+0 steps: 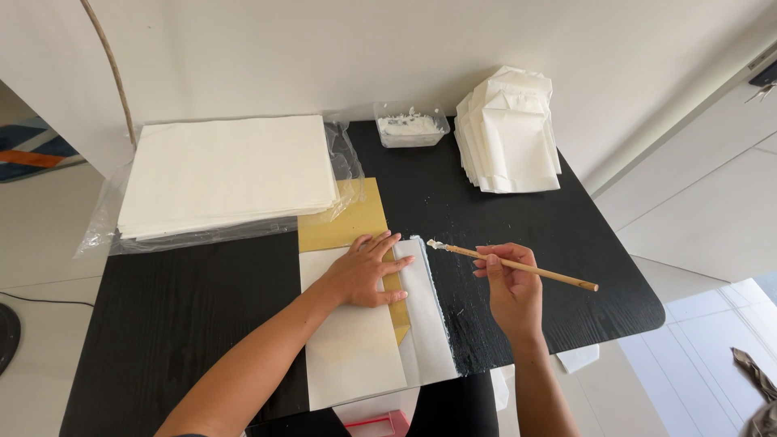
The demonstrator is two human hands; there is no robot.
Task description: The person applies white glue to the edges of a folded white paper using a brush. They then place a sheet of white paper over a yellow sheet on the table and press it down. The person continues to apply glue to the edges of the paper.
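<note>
My left hand (366, 272) lies flat, fingers spread, on a folded white paper sheet (356, 348) that covers a yellow-brown board (344, 222) on the black table (194, 307). My right hand (510, 287) pinches a thin wooden stick (526, 267) held nearly level. The stick's left tip carries white paste and hovers at the top of the paper's right flap (429, 324). That flap's right edge shows a thin streak of paste.
A thick stack of white sheets (227, 174) rests on clear plastic at the back left. A clear tub of white paste (411, 125) stands at the back centre. A pile of folded white paper bags (510, 133) sits at the back right. The table's right edge drops to a tiled floor.
</note>
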